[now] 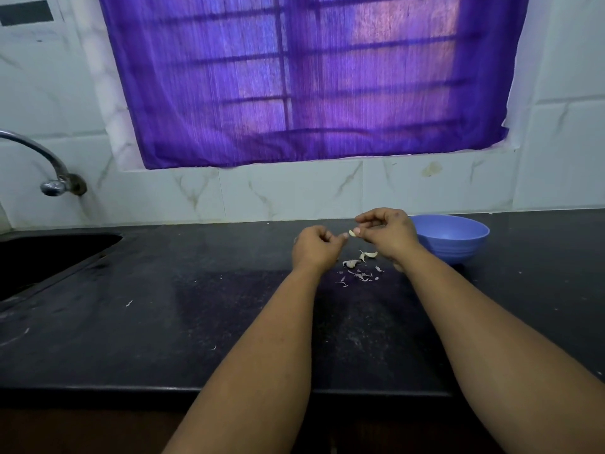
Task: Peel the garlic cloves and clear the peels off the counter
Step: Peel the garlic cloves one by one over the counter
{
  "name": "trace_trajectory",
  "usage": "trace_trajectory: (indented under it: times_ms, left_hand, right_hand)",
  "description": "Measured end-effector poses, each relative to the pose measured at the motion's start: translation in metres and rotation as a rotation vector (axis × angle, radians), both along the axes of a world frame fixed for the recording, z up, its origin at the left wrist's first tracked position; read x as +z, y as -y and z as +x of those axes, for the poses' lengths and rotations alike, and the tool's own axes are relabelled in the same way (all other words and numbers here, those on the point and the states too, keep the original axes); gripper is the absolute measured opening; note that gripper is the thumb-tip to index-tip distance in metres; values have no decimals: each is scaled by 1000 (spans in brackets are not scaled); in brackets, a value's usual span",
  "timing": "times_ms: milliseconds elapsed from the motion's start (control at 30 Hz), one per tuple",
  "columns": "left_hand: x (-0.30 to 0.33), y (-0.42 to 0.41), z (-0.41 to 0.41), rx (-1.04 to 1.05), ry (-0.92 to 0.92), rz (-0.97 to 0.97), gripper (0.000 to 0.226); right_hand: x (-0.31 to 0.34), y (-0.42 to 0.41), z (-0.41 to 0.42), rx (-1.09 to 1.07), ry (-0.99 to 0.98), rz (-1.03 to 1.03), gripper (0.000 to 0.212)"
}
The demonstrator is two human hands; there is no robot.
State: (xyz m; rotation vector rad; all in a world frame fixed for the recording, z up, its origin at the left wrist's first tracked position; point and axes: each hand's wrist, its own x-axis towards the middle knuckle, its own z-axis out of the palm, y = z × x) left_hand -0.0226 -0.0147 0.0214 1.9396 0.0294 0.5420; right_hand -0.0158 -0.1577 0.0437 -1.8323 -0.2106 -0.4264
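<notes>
At nine o'clock a dark sunken sink (pixel 49 257) sits under a curved chrome tap (pixel 49 165), and a few stray papery flecks lie on the black speckled stone tabletop (pixel 163 322) toward the middle. Just past centre, toward one o'clock, the left hand (pixel 316 249) is curled, its fingertips reaching the small pale garlic clove (pixel 352 233) held above the tabletop; whether it pinches the clove itself or a strip of skin is too small to tell. The right hand (pixel 386 232), immediately beside it, pinches the clove's other end between thumb and forefinger, wrist raised and knuckles bent. Both forearms stretch forward from six o'clock, converging on the clove. Beneath the hands lies a loose scatter of whitish-purple garlic peels (pixel 358 268), with what may be another clove or larger husk among them. At two o'clock a round blue plastic bowl (pixel 453 237) stands touching nothing else visible. Peeling looks midway; the peels are not yet cleared.
</notes>
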Motion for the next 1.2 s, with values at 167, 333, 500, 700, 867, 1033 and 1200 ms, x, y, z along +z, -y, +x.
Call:
trace_trajectory:
  times_ms: [167,333,500,700,867,1033,1200]
  left_hand:
    - [3,-1,-4,10,-35,-21,29]
    - [2,4,-3,-109,-9,-77,25]
    - [2,7,-5,-196,60,-208,16]
    - [5,6,-6,-201,30,-331,10]
    - [6,6,-4,-170,28,-345,10]
    - [3,6,-4,-169,71,-274,13]
    - [6,8,-7,-130,91,-172,19]
  right_hand:
    - [-2,-4,-1,5,16,-33,20]
    - [-1,-4,-2,-6,27,-49,21]
    - [-1,-3,-2,5,12,-25,18]
    - [-1,-7,1,132,-32,88,18]
    - [-3,-10,-1,252,-49,116,14]
    - [-3,-9,-4,333,-71,162,16]
    - [-3,-10,-7,351,-79,135,19]
